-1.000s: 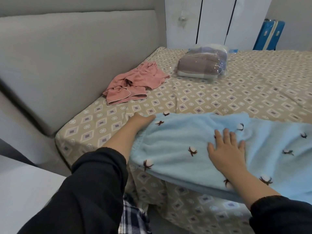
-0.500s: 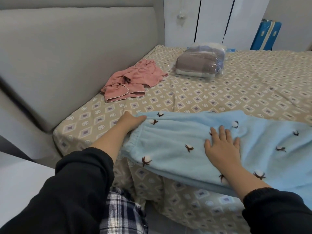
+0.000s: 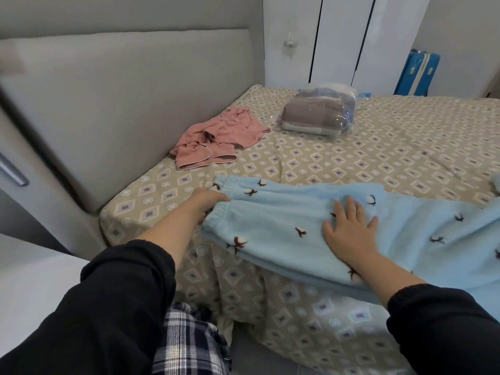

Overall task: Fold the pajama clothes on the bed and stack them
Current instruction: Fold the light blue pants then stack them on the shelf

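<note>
Soft, even indoor light — faint shadows, no glare; wide-angle bending and slight blur at the left edge.

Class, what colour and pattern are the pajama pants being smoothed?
Light blue pajama pants with small brown-and-white cotton sprigs, in the head view.

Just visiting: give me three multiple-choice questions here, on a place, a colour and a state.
1. Where is the pink garment? A floor; B bed, near the headboard; C chair.
2. Colour of the pajama pants? A green; B white; C light blue.
3. How is the right hand? A flat, fingers straight; B fist; C holding a hanger.
Answers: B, it lies on the bed beside the headboard; C, the fleece is light blue; A, its palm presses the pants.
</note>
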Demonstrator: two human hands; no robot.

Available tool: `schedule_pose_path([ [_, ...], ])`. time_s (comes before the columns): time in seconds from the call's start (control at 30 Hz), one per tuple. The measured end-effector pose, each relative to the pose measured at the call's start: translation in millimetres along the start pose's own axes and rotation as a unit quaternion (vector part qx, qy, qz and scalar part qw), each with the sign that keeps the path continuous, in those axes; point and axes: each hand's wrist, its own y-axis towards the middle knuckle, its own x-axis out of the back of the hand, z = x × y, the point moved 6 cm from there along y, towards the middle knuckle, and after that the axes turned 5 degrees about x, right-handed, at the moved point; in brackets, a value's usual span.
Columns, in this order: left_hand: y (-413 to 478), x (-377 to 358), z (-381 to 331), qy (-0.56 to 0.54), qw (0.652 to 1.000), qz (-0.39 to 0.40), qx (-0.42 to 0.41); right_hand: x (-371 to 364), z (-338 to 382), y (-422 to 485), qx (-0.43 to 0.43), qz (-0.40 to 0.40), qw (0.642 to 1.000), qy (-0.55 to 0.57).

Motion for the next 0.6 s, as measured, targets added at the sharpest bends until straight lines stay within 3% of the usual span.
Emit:
schedule_pose_path([
  [0.13, 7.5, 33.1, -36.8, 0.031, 0.997, -0.052, -0.043, 12.6, 30.8, 17.1, 0.012, -0.017, 0.999, 0.038],
  [0.23, 17.1, 91.7, -68.8, 0.120, 0.973, -0.166, -0.104, 12.0, 56.0, 30.6, 0.017, -0.010, 0.998, 0.063],
  [0.3, 21.1, 132.9, -84.7, 0.233, 0.926, -0.261, -0.142, 6.4, 68.9, 37.6, 0.021, 0.003, 0.997, 0.072],
  [0.4, 27.1, 146.3, -80.0, 0.465, 0.810, -0.345, -0.095, -11.2, 79.3, 39.5, 0.031, 0.039, 0.997, 0.055],
  [0.47, 27.2, 104.2, -67.6, 0.549, 0.759, -0.323, -0.135, -29.5, 82.7, 33.1, 0.048, 0.077, 0.996, 0.010],
  [0.53, 26.4, 27.4, -39.5, 0.582, 0.759, -0.207, -0.205, -40.6, 82.4, 27.4, 0.058, 0.085, 0.994, -0.024],
  [0.6, 15.1, -46.1, 3.9, 0.595, 0.768, -0.089, -0.220, -41.3, 79.7, 25.6, 0.064, 0.077, 0.995, -0.026],
])
